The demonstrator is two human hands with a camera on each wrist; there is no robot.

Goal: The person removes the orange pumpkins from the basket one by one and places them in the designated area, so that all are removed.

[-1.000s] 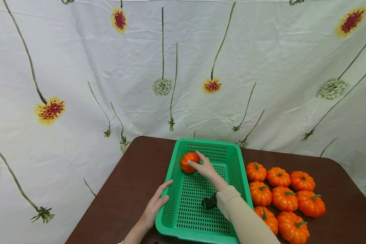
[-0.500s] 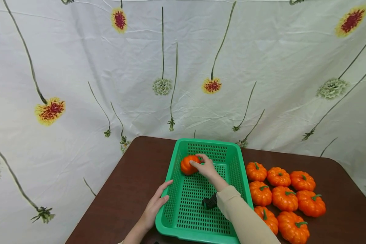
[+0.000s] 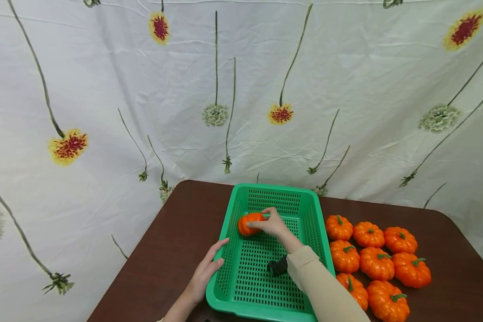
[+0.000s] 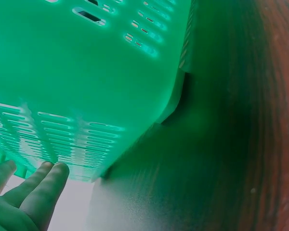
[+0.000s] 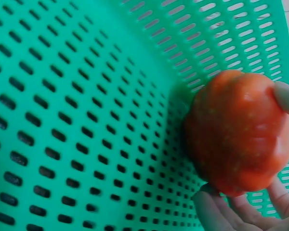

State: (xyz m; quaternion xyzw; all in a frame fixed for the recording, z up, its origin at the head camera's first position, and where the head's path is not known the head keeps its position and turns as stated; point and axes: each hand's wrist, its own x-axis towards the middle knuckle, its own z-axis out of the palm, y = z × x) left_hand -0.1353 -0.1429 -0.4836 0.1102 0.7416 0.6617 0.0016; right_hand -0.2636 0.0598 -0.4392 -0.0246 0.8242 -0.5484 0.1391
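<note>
Inside the green basket (image 3: 265, 308), near its far left, my right hand (image 3: 274, 224) holds a small orange pumpkin (image 3: 247, 223) between thumb and fingers. The right wrist view shows the pumpkin (image 5: 238, 130) close over the slotted floor, fingers (image 5: 216, 211) under one side and the thumb at the other. My left hand (image 3: 203, 273) lies along the outside of the basket's left wall, fingers fairly straight, fingertips right at the rim. In the left wrist view those fingers (image 4: 45, 190) are beside the slotted wall (image 4: 77, 139).
Several orange pumpkins (image 3: 376, 263) with green stems stand in rows on the brown table (image 3: 165, 237), right of the basket. A black device (image 3: 277, 267) sits at my right wrist, over the basket. A white flowered cloth (image 3: 185, 89) hangs behind the table.
My right hand has brought the pumpkin slightly nearer to me within the basket, and the pumpkin has turned and tilted. The left hand stays in place.
</note>
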